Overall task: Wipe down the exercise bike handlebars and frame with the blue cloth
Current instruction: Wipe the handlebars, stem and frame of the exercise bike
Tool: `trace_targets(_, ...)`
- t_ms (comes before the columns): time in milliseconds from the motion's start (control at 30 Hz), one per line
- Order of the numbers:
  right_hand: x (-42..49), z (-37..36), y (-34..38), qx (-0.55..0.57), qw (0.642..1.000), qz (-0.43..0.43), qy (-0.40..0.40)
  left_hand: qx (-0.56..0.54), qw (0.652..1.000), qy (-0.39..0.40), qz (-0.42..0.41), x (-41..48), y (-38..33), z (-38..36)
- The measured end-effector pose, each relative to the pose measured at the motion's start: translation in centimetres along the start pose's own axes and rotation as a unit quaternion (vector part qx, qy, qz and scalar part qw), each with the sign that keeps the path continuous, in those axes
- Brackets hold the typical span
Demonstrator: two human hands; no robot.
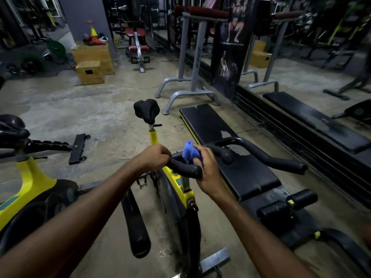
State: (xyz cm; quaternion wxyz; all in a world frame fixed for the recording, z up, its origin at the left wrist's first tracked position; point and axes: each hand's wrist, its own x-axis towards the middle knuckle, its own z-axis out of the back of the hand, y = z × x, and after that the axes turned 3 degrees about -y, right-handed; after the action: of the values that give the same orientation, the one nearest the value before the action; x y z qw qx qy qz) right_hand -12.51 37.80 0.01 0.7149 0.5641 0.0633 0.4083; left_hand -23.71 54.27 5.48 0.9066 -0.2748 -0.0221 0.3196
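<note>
A yellow exercise bike stands right in front of me, its yellow frame (178, 183) running down to the flywheel and its black saddle (147, 110) at the far end. The black handlebars (259, 155) curve across the middle of the view. My left hand (152, 157) is closed around the left part of the bar. My right hand (208, 171) presses a bunched blue cloth (190, 152) against the centre of the handlebars, beside a short inner grip (186, 168).
A second yellow bike (30, 183) stands at the left. A black sit-up bench (236, 163) lies close on the right, along a mirrored wall (313, 63). Grey rack legs (188, 93), wooden boxes (92, 61) and a red bench (138, 47) stand farther back on the concrete floor.
</note>
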Motion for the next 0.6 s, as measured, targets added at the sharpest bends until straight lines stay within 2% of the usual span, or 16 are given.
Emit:
trace_targets(67,1.2,-0.1,0.2,0.023,0.997,-0.069,0.006,-0.02,1.0,0.004,-0.013,0.2,1.0,0.2)
trace_targets(167,3.9,-0.5,1.2,0.04,0.994,-0.101,-0.01,-0.059,0.998,0.012,-0.029,0.3,1.7,0.2)
trace_targets(233,6.4,-0.8,1.8,0.002,0.994,-0.114,-0.003,-0.075,0.996,0.025,-0.03,0.5,1.6,0.2)
trace_targets(300,8.3,-1.0,2.0,-0.129,0.986,-0.101,0.034,-0.076,0.996,0.037,-0.034,0.7,1.3,0.2)
trace_targets(333,8.8,-1.0,2.1,-0.228,0.969,-0.062,0.071,-0.076,0.996,0.037,-0.035,0.9,1.3,0.1)
trace_targets(400,8.9,-1.0,2.4,-0.388,0.905,0.011,0.176,-0.093,0.995,0.033,-0.033,1.2,1.4,-0.2)
trace_targets(500,9.1,-0.2,4.5,-0.499,0.819,0.067,0.274,-0.101,0.994,0.032,-0.039,1.3,1.8,-0.4)
trace_targets(567,10.1,0.7,6.0,-0.555,0.771,0.074,0.304,-0.099,0.993,0.047,-0.047,1.4,1.9,-0.4)
trace_targets(600,10.6,1.2,6.6,-0.573,0.757,0.067,0.305,-0.099,0.992,0.054,-0.05,1.5,1.8,-0.3)
